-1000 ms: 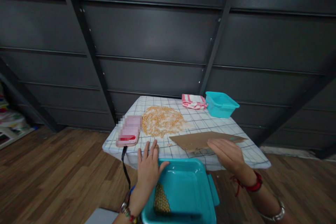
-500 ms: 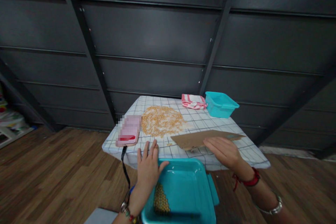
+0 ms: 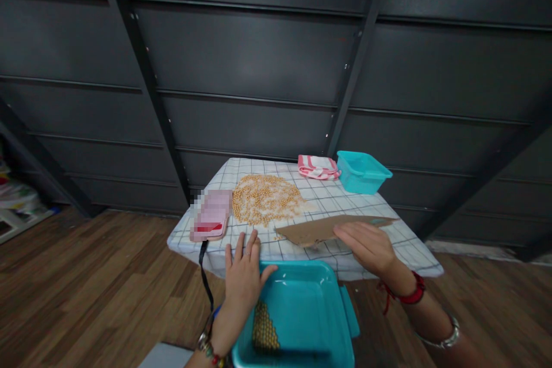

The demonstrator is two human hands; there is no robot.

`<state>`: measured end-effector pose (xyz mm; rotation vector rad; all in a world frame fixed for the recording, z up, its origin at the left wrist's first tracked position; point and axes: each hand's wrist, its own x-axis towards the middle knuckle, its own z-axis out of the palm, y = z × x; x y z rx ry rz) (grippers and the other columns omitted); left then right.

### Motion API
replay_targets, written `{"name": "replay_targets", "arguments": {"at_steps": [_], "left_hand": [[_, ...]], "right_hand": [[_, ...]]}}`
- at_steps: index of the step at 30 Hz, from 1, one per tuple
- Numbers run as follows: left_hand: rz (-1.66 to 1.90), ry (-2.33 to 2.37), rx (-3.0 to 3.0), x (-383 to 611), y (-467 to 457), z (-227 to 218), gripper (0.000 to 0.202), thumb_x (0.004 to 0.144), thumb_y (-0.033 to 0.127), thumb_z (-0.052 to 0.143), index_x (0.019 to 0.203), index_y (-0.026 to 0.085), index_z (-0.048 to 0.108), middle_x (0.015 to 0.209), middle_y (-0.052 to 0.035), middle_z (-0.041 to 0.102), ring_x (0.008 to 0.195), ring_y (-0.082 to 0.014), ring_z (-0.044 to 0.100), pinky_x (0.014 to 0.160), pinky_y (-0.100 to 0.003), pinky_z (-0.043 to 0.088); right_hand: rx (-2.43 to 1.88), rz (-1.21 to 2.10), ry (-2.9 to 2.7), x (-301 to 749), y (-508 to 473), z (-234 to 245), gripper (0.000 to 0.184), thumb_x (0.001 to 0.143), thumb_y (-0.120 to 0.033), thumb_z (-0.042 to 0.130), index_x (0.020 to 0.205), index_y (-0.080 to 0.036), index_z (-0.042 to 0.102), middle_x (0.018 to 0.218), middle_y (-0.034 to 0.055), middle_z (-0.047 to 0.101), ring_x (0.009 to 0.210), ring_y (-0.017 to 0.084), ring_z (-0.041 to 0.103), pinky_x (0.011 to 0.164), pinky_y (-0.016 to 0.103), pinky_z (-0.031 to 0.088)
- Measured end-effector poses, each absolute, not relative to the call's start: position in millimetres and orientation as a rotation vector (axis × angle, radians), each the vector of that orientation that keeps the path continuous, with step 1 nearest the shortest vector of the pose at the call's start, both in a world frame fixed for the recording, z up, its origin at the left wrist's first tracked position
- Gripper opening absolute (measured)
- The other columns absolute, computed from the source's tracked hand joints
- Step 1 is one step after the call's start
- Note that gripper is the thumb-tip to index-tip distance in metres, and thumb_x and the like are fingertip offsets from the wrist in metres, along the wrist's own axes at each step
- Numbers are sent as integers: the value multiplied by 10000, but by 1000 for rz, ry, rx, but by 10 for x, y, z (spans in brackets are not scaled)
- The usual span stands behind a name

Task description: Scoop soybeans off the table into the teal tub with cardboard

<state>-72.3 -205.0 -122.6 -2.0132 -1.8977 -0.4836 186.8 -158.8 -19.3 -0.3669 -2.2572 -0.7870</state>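
My right hand [image 3: 365, 246] grips a flat piece of brown cardboard [image 3: 317, 231], held low over the front of the table with its lower edge close to the cloth. My left hand [image 3: 245, 269] lies with fingers spread at the table's front edge, its thumb over the rim of a teal plastic tub [image 3: 313, 305]. Small golden beads or grains [image 3: 264, 330] are gathered in the tub's left part. On the cloth, beyond both hands, spreads a heap of the same round golden pieces [image 3: 267, 198] mixed with white granules. A few lie loose by the cardboard's left tip.
A pink phone [image 3: 215, 207] with a black strap [image 3: 206, 276] lies at the table's left. A folded red-and-white towel [image 3: 318, 167] and a smaller turquoise bin [image 3: 363, 172] stand at the back right. The checked tablecloth [image 3: 379, 207] hangs over the edge; a dark panelled wall rises behind.
The cardboard has shifted slightly left and its left end is now by the few loose golden pieces. My right hand moved a little with it; my left hand stayed put.
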Motion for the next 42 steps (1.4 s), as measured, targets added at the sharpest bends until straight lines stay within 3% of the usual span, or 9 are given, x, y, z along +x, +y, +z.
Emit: {"name": "replay_targets", "arguments": {"at_steps": [12,19,27,31,35,42], "left_hand": [[-494,-1839,-1988,-742,-2034,-1284,586,808,587,361,1148,149,551,1307,-102,479,1199,-342,404,940,-552,327],[-513,-1841,-1985,-731,-2040,-1282,565,816,561,370,1157,145,543,1305,-108,481,1202,-343,402,942,-551,322],[-486,-1844,-1993,-736,-2044,-1277,576,808,563,389,1152,127,543,1308,-112,475,1199,-351,401,933,-563,328],[-520,-1844,-1998,-741,-2036,-1293,607,794,607,368,1142,145,556,1301,-116,485,1194,-353,406,940,-561,317],[-535,-1848,-2007,-746,-2032,-1298,614,792,614,363,1150,152,550,1311,-115,475,1206,-351,392,948,-562,307],[-524,-1861,-2003,-743,-2032,-1293,606,789,607,379,1156,154,548,1312,-112,473,1211,-352,385,948,-568,308]], "right_hand": [[-370,-529,-2439,1881,-1819,-209,296,930,-133,268,986,-120,558,870,69,671,843,131,608,713,253,499],[-390,-671,-2411,1981,-2125,-15,285,909,-93,315,1041,-159,558,842,39,681,850,138,607,765,266,499],[-366,-710,-2374,2140,-2120,-94,276,900,-88,326,990,-116,586,855,71,679,889,154,599,801,277,488],[-414,-603,-2326,2106,-1897,-132,309,894,-79,301,1047,-137,564,878,71,675,883,137,608,758,260,507],[-397,-773,-2163,1958,-1568,-156,335,842,-30,376,1116,-129,542,840,90,679,825,169,627,706,305,516],[-313,-803,-2136,1631,-1200,-188,255,834,-13,403,1019,-90,561,803,120,669,766,184,625,649,315,509]]}}
